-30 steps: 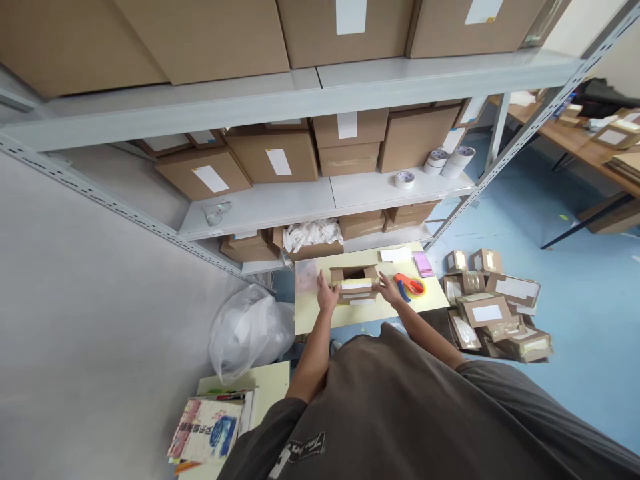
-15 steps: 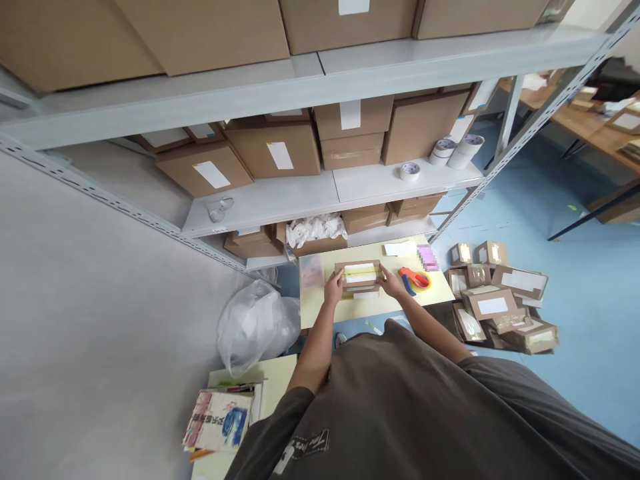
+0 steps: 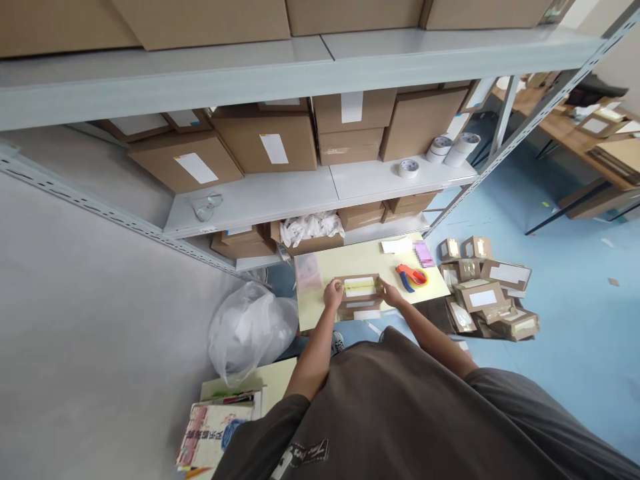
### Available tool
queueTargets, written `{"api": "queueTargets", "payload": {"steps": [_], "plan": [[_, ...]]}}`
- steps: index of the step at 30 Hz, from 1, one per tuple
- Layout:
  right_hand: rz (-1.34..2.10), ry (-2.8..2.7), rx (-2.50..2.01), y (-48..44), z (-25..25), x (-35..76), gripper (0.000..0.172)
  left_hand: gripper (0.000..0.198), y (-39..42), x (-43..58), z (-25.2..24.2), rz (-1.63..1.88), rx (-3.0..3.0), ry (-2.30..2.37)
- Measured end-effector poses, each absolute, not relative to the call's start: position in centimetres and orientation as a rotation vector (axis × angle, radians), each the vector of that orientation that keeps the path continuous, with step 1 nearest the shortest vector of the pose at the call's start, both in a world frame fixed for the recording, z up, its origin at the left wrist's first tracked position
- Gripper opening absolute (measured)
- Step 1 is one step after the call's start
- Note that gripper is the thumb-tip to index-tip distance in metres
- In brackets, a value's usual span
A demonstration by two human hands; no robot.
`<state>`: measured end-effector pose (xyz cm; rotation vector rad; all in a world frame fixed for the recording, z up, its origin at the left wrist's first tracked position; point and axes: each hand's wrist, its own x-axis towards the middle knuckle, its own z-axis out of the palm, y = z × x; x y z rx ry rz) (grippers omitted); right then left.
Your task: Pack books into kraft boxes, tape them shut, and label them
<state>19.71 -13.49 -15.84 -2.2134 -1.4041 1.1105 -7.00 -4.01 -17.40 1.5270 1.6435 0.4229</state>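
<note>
You have the box [image 3: 351, 305] at the front edge of the pale surface [image 3: 313, 310], its long side towards you. The grip is closed on it at both ends: your left hand [image 3: 334, 293] at its left end, your right hand [image 3: 389, 292] at its right; the exact placing of the fingertips is too small to tell. A yellowish tape strip [image 3: 360, 288] runs along the white label [image 3: 359, 281] on top. Principal risk, as judged: the box sits close to the edge, so a pull towards you could tip it off that side. Further white patches show below its top on your side; whether these belong to the same box or to another beneath cannot be told, and if stacked, the upper one could slide under uneven pressure. Should you squeeze harder at the ends, the cardboard could buckle and the strip wrinkle or lift; whether its ends are pressed down is not visible. To the right of the box, beyond your right hand, lies the tape dispenser [image 3: 411, 277], which an outward swing of that hand could knock. Behind the box and to its right, a loose paper [image 3: 397, 246] could be displaced if the box were pushed back carelessly.
</note>
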Motion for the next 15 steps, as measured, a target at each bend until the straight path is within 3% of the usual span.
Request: {"api": "queueTargets", "payload": {"steps": [6,11,15], "plan": [[1.015,-1.171,-2.167,-11.9,-17.9,19.3,0.082,0.056,-2.4,-5.5,-18.9,0.566,1.375,1.702],[1.013,-1.253,-2.226,-9.8,-17.1,20.0,0.081,0.042,0.3,-4.3,-18.6,0.469,1.389,1.642],[0.912,-1.370,-2.221,-10.8,-16.6,20.4,0.081,0.045,-1.0,-4.4,-19.0,0.504,1.409,1.647]]}}
